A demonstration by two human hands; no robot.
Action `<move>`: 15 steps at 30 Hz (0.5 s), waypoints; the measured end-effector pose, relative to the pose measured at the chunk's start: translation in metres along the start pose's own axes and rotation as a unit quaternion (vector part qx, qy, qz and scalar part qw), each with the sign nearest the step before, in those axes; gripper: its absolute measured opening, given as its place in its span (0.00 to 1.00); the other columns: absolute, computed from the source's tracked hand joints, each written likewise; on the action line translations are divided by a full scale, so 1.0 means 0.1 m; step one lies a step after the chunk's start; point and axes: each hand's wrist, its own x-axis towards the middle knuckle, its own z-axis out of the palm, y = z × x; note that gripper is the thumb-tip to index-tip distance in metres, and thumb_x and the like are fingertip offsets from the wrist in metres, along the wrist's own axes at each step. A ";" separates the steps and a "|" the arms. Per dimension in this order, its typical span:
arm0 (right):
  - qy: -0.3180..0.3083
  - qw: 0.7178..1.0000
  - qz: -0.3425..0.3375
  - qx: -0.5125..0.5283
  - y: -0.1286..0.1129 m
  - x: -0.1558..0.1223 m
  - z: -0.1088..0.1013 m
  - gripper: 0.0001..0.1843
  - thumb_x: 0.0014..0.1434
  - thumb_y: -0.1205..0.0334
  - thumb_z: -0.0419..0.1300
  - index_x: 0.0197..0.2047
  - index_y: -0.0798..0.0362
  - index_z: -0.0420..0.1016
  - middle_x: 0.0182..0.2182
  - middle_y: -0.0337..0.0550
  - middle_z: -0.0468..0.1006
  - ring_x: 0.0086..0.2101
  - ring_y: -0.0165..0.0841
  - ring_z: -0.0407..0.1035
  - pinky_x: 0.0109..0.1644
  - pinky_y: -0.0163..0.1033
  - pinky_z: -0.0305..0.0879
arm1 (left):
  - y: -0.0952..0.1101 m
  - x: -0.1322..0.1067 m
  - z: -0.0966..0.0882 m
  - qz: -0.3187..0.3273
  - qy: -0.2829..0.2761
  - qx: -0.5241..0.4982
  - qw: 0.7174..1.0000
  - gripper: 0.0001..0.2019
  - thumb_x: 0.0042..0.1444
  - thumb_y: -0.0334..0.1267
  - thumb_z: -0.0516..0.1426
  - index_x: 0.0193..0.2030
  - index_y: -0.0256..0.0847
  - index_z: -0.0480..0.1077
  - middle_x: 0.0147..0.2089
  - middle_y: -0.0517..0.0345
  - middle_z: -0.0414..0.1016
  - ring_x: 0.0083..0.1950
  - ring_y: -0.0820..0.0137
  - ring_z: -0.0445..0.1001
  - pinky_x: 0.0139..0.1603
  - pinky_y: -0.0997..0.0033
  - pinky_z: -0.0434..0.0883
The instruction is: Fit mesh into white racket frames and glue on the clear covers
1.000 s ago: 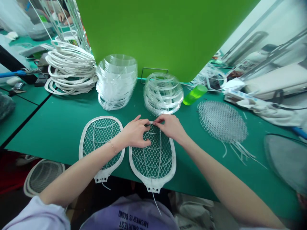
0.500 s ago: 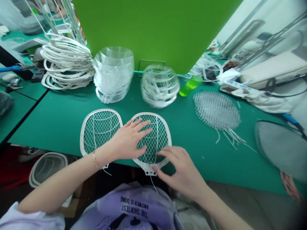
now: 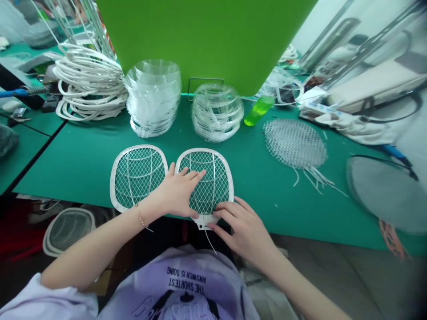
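Observation:
Two white oval racket frames with wire mesh lie side by side on the green mat [image 3: 66,166]. My left hand [image 3: 176,193] rests with spread fingers on the mesh of the right-hand frame [image 3: 213,178]. That frame's white neck [image 3: 203,221] sits under my right hand [image 3: 242,226], whose fingertips touch it. The other frame [image 3: 138,175] lies left of my left wrist, and my forearm hides its neck. Neither hand grips anything that I can see.
Behind the frames stand a stack of white frames [image 3: 88,84] and clear plastic stacks [image 3: 153,98] [image 3: 216,113]. A green bottle [image 3: 258,111] lies beside a loose wire mesh [image 3: 295,144]. A green board [image 3: 207,40] rises behind.
My hands have left the top of the right-hand frame, where they pinched it. My right hand has dropped to the neck, and my left hand lies flat on the mesh.

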 end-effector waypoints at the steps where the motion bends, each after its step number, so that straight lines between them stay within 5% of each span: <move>1: -0.014 1.000 0.015 0.016 0.00 0.03 -0.03 0.07 0.63 0.57 0.64 0.36 0.51 0.75 0.39 0.39 0.80 0.40 0.34 0.73 0.58 0.47 0.57 | 0.02 0.01 -0.01 -0.006 -0.006 -0.002 1.000 0.61 0.43 0.58 0.68 0.76 0.35 0.43 0.71 0.34 0.59 0.72 0.38 0.54 0.68 0.24 0.39; 10: -0.188 0.971 0.149 0.010 -0.08 0.51 -0.08 0.14 0.53 0.57 0.73 0.25 0.51 0.73 0.30 0.38 0.77 0.40 0.39 0.70 0.44 0.45 0.54 | 0.19 0.19 -0.09 -0.062 -0.049 0.012 0.997 0.62 0.38 0.50 0.73 0.76 0.39 0.45 0.73 0.34 0.56 0.70 0.31 0.56 0.63 0.16 0.43; 13: -0.150 0.978 0.140 0.041 -0.10 0.46 -0.11 0.11 0.54 0.57 0.72 0.30 0.51 0.74 0.34 0.39 0.78 0.42 0.39 0.70 0.46 0.45 0.56 | 0.19 0.13 -0.06 -0.050 -0.027 0.004 0.998 0.61 0.39 0.48 0.73 0.76 0.39 0.44 0.71 0.34 0.59 0.69 0.30 0.58 0.61 0.15 0.46; 15: -0.032 0.979 0.183 0.079 0.12 0.29 -0.20 0.13 0.56 0.51 0.69 0.38 0.49 0.75 0.39 0.40 0.78 0.43 0.38 0.71 0.48 0.45 0.58 | 0.11 -0.02 0.02 -0.009 0.014 -0.007 1.000 0.55 0.48 0.47 0.68 0.77 0.43 0.42 0.73 0.38 0.57 0.71 0.33 0.55 0.62 0.18 0.50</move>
